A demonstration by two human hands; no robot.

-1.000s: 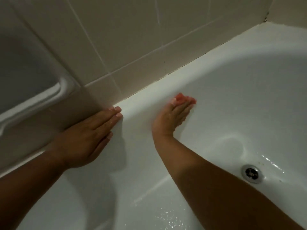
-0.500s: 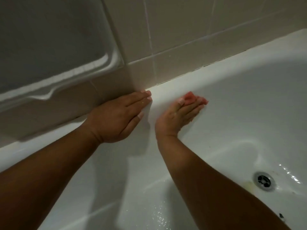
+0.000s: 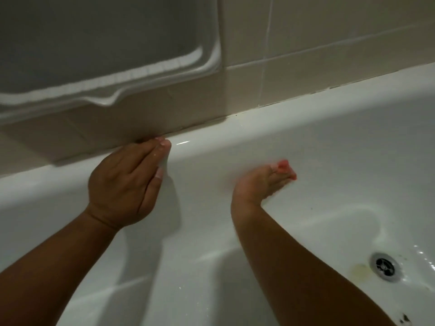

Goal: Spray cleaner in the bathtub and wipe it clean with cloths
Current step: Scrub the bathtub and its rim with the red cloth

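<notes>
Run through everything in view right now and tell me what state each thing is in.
bathtub: wet, droplets on its floor.
drain: unplugged, yellowish stain beside it.
left hand: flat on the rim, fingers straight.
right hand: pressed to the inner wall, blurred, something red at its far end, unclear what.

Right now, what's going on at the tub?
A person's bare arms reach into the white bathtub. The left hand lies flat on the rim by the tiled wall. The right hand presses against the tub's inner wall and is blurred. Something reddish shows at its fingertips, too unclear to call a cloth. No spray bottle is in view. A yellowish mark sits beside the drain.
</notes>
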